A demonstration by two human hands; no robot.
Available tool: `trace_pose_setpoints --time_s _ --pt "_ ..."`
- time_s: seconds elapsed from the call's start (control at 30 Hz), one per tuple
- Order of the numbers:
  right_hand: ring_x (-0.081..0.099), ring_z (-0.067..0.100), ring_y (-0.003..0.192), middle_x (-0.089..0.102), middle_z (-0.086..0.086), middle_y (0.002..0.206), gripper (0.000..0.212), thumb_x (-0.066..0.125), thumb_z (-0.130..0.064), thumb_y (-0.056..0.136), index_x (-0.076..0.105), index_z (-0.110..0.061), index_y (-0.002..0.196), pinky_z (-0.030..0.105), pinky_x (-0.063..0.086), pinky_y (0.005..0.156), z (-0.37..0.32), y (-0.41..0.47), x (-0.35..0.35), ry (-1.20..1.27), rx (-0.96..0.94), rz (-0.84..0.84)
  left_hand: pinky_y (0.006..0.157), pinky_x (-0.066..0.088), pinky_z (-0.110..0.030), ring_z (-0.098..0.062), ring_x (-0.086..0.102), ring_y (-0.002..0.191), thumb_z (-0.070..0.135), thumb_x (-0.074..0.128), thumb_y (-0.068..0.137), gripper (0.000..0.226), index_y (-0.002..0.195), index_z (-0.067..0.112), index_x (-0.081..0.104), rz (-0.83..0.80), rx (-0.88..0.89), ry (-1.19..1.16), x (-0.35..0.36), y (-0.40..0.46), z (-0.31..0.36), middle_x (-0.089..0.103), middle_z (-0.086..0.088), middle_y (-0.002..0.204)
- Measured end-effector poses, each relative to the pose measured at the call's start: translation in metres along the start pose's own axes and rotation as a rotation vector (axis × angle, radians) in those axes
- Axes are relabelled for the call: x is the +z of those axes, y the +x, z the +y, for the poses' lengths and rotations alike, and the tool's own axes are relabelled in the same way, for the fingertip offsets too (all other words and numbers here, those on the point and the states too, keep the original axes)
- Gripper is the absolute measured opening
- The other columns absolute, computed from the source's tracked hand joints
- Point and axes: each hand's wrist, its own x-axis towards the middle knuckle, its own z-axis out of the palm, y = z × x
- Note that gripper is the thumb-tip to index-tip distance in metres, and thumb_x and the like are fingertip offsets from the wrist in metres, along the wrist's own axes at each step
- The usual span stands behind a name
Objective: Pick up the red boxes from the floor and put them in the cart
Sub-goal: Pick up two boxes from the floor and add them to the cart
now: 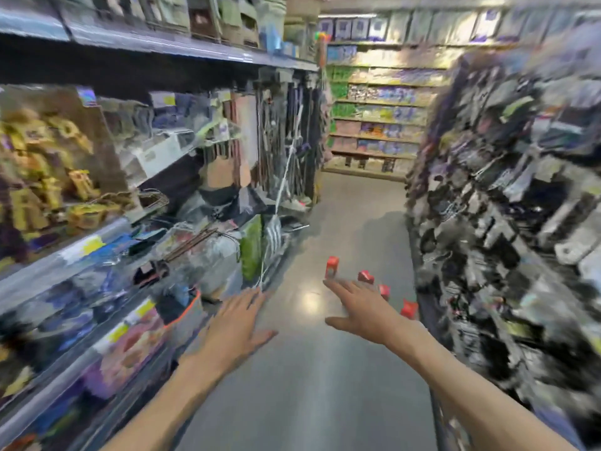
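Observation:
Several small red boxes lie on the grey aisle floor ahead: one upright red box (332, 267), a second red box (366, 277) to its right, a third red box (384, 291) partly behind my fingers, and another red box (409, 308) by the right shelf base. My right hand (359, 309) stretches forward with fingers spread, empty, in front of the boxes. My left hand (235, 320) reaches out to the left of it, also spread and empty. No cart is in view. The picture is blurred.
Stocked shelves (97, 196) run along the left of the aisle. A rack of hanging goods (507, 203) lines the right. More shelving (374, 118) closes the far end. The grey floor (305, 385) runs between them.

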Motion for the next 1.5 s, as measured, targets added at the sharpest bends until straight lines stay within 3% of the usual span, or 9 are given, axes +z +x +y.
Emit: trace_pose_setpoints --time_s 0.27,0.43,0.53,0.8,1.0,1.13,1.5 --pt "0.048 0.025 0.134 0.053 -0.001 0.143 0.073 0.065 -0.052 0.089 0.037 -0.026 0.151 0.037 0.04 0.104 0.12 0.052 -0.008 0.037 0.184 0.032 0.119 0.026 -0.039 -0.021 0.03 0.147 0.061 0.053 0.093 0.074 0.153 0.024 0.033 0.054 0.151 -0.131 0.028 0.168 0.041 0.033 0.0 0.159" --pt "0.051 0.024 0.129 0.056 0.0 0.136 0.072 0.064 -0.055 0.09 0.04 -0.022 0.15 0.037 0.039 0.105 0.182 0.124 0.0 0.028 0.261 0.061 0.121 0.018 -0.033 -0.019 0.023 0.15 0.059 0.05 0.095 0.072 0.155 0.026 0.028 0.073 0.214 -0.145 0.054 0.273 0.018 0.027 0.0 0.162" --pt "0.05 0.025 0.133 0.055 0.004 0.143 0.077 0.064 -0.057 0.09 0.039 -0.019 0.152 0.039 0.04 0.108 0.214 0.172 -0.003 0.065 0.33 0.059 0.121 0.017 -0.035 -0.02 0.022 0.15 0.06 0.049 0.096 0.072 0.156 0.027 0.024 0.053 0.21 -0.15 0.069 0.335 -0.004 0.026 0.0 0.163" --pt "0.05 0.028 0.132 0.054 0.009 0.142 0.078 0.067 -0.051 0.092 0.037 -0.014 0.153 0.04 0.041 0.107 0.299 0.274 0.004 0.091 0.448 0.063 0.117 0.028 -0.039 -0.023 0.033 0.145 0.058 0.056 0.092 0.07 0.15 0.026 0.035 -0.032 0.245 -0.227 0.11 0.5 -0.044 0.035 -0.002 0.158" --pt "0.046 0.026 0.136 0.047 0.007 0.15 0.08 0.066 -0.05 0.092 0.031 -0.016 0.156 0.039 0.039 0.109 0.38 0.358 0.038 0.133 0.518 0.067 0.112 0.032 -0.037 -0.022 0.039 0.141 0.057 0.06 0.089 0.07 0.147 0.023 0.041 -0.078 0.296 -0.204 0.165 0.627 -0.059 0.041 -0.001 0.154" --pt "0.045 0.025 0.138 0.049 0.007 0.15 0.08 0.068 -0.047 0.091 0.032 -0.017 0.156 0.037 0.037 0.11 0.45 0.427 0.07 0.186 0.559 0.063 0.116 0.029 -0.039 -0.022 0.031 0.147 0.06 0.057 0.091 0.071 0.15 0.026 0.037 -0.127 0.278 -0.216 0.208 0.719 -0.066 0.034 -0.002 0.16" --pt "0.047 0.023 0.133 0.052 0.002 0.143 0.08 0.063 -0.053 0.091 0.028 -0.023 0.157 0.038 0.039 0.106 0.627 0.614 0.145 0.26 0.659 -0.105 0.114 0.033 -0.041 -0.025 0.035 0.145 0.058 0.056 0.093 0.071 0.151 0.022 0.037 -0.27 0.187 -0.229 0.319 0.958 -0.101 0.037 -0.004 0.158"
